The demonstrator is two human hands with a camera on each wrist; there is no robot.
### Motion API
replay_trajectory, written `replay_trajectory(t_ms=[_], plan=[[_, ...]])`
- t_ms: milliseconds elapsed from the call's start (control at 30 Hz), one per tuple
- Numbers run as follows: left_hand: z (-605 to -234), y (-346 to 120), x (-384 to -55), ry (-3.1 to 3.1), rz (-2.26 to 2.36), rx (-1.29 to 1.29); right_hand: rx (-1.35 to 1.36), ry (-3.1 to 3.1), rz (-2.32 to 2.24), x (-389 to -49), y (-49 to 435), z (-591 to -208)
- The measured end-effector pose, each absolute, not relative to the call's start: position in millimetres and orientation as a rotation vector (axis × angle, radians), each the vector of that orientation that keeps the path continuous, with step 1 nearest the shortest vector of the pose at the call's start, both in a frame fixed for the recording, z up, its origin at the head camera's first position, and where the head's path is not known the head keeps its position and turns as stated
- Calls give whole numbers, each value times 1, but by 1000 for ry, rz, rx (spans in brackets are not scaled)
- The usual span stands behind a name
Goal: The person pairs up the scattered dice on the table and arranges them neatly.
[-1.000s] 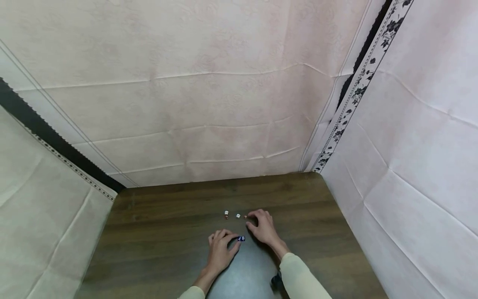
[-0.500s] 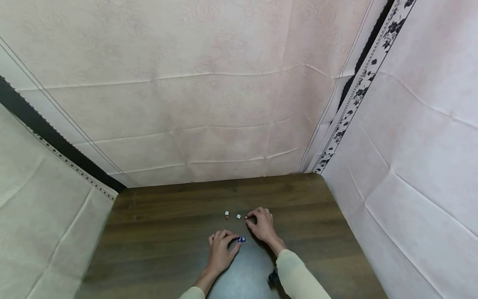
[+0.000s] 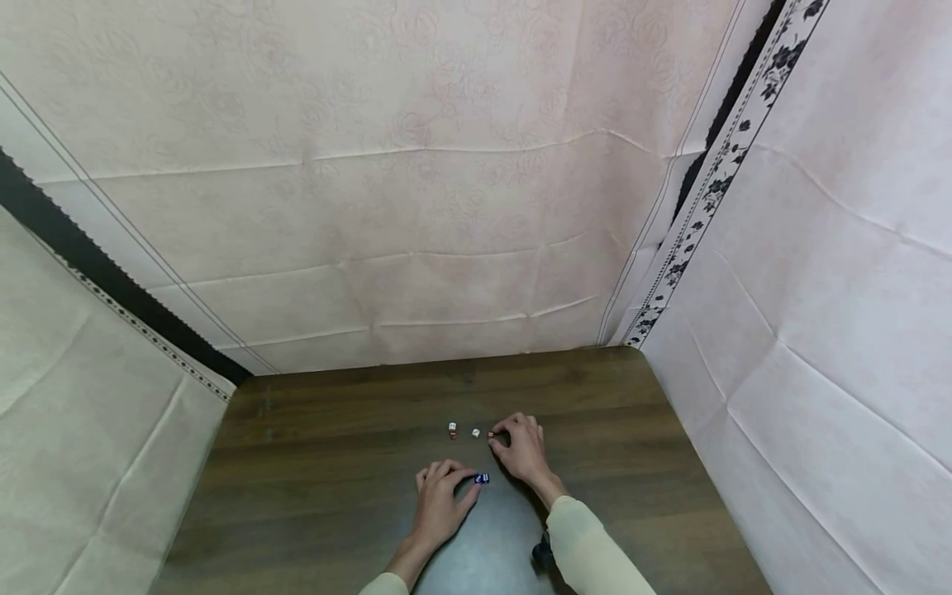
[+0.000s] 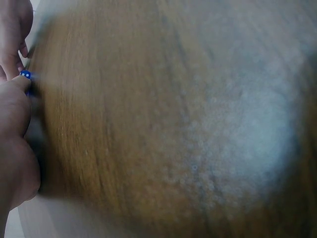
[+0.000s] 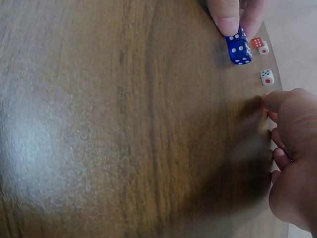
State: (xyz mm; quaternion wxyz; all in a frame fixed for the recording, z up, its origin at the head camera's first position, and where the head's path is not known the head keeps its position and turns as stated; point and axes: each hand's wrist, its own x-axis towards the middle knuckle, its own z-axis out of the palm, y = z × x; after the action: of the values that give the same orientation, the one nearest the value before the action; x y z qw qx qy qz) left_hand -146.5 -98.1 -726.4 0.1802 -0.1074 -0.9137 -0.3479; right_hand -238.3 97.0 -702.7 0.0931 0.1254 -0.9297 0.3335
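Note:
In the head view my left hand [image 3: 439, 498] pinches one of two blue dice [image 3: 482, 478] between thumb and index finger. The two dice sit against each other on the table, as the right wrist view shows with the blue dice [image 5: 239, 49]. My right hand [image 3: 524, 449], farther forward and to the right, has its thumb and index finger on a small red die [image 3: 491, 435]. Only a sliver of that red die [image 5: 264, 103] shows past the finger in the right wrist view. Just left of it lies a white die [image 3: 476, 433].
Farther left, a white die [image 3: 452, 426] and a red die [image 3: 452, 435] stand together. The wooden table [image 3: 335, 438] ends at pale cloth hangings [image 3: 446, 306] at the back and sides. A dark object [image 3: 543, 554] is by the right sleeve.
My right thumb and index finger have moved slightly and closed in around the red die. My left hand and the blue dice stay nearly in place; the view has shifted slightly.

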Motion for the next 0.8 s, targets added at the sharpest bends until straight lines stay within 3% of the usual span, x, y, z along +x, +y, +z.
replay_trajectory(t_ms=[800], plan=[[-728,-98,-146,-2578,-978,-302,334,-2795,1048,-238,102,-694]])
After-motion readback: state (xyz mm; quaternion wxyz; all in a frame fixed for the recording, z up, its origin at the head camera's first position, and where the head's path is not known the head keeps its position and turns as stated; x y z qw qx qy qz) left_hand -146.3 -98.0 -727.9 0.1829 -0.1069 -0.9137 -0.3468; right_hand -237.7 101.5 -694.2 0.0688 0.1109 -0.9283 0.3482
